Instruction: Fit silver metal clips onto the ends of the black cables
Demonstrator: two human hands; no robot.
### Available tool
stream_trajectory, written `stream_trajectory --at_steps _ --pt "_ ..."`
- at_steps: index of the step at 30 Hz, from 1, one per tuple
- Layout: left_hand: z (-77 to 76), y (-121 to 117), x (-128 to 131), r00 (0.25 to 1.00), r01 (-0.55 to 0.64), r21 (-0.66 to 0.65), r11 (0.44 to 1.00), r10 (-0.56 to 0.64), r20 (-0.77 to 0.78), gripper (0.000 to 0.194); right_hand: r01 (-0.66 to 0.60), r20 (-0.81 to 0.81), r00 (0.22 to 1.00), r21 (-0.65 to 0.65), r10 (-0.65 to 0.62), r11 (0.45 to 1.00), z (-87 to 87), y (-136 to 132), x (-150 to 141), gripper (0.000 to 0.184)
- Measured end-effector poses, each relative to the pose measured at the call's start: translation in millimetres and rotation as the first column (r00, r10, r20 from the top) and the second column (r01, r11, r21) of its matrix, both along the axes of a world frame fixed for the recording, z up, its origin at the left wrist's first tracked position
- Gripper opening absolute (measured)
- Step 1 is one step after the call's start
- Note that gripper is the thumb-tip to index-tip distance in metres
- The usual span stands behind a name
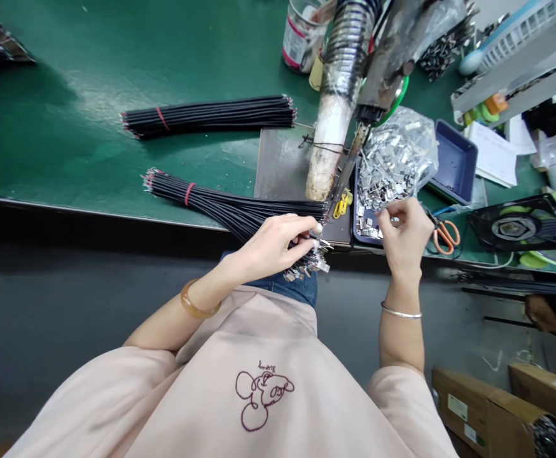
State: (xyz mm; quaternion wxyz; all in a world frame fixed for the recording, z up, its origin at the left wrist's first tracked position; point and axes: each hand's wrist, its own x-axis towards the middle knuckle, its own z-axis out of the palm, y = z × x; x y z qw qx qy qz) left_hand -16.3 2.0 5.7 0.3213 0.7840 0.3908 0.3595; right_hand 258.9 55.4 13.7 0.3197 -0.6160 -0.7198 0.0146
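My left hand (282, 244) is closed, fingers curled over black cables (240, 213) of a bundle with a red band, at the table edge. White coverings show on its thumb and fingertip. Metal connectors (306, 264) sit on cable ends just below those fingers. My right hand (406, 234) pinches thumb and fingers together above a dark blue tray (355, 219) of small metal connectors (368, 224); what lies in the pinch is too small to make out. A clear bag (404, 149) of such connectors rests over the tray's far part.
A second banded cable bundle (211, 116) lies farther back. A soldering iron (354, 152) and a taped hose (328, 133) reach down between my hands. Orange-handled scissors (446, 237), a black fan (521, 224) and an empty-looking blue tray (455, 159) are at right.
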Motion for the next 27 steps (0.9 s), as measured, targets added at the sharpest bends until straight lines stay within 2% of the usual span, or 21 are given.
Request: stream_trajectory --at_steps 3,5,7,9,12,14,16,22,27 --pt "-2.1 -1.5 -0.3 0.997 0.050 0.084 0.995 -0.054 0.050 0.012 0.058 -0.246 0.968 0.069 -0.040 0.996 12.3 -22.9 -8.1 0.016" --pt "-2.8 -1.7 2.0 0.997 0.020 0.092 0.996 -0.027 0.074 0.016 0.039 -0.353 0.935 0.075 -0.010 0.996 20.0 -39.7 -22.0 0.019" --pt "-1.9 -1.9 4.6 0.994 -0.036 0.023 0.999 0.033 0.099 0.019 -0.053 -0.450 0.890 0.058 0.074 0.997 22.4 -54.5 -39.5 0.019" --pt "0.2 -2.2 6.5 0.987 -0.080 -0.106 0.991 0.093 0.131 0.021 -0.133 -0.526 0.838 0.057 0.143 0.989 18.2 -65.2 -56.8 0.013" --pt "2.9 -2.6 8.2 0.970 -0.080 -0.287 0.954 0.141 0.199 0.018 -0.157 -0.479 0.861 0.074 0.173 0.985 4.6 -72.1 -75.7 0.005" --pt "3.8 -2.7 9.2 0.956 -0.058 -0.349 0.935 0.152 0.250 0.014 -0.188 -0.476 0.861 0.034 0.181 0.982 -4.5 -71.8 -82.5 0.006" --pt "4.1 -2.8 10.5 0.946 -0.030 -0.380 0.924 0.149 0.287 0.013 -0.234 -0.529 0.828 -0.027 0.184 0.972 -11.6 -69.5 -85.5 0.006" --pt "4.0 -2.9 13.9 0.949 -0.030 -0.379 0.925 0.145 0.279 0.012 -0.325 -0.689 0.703 -0.094 0.174 0.941 -23.2 -65.3 -85.0 0.004" --pt "2.3 -2.0 15.7 0.966 -0.078 -0.325 0.942 0.153 0.211 0.013 -0.306 -0.649 0.742 -0.103 0.169 0.946 -21.1 -68.0 -82.2 0.005"
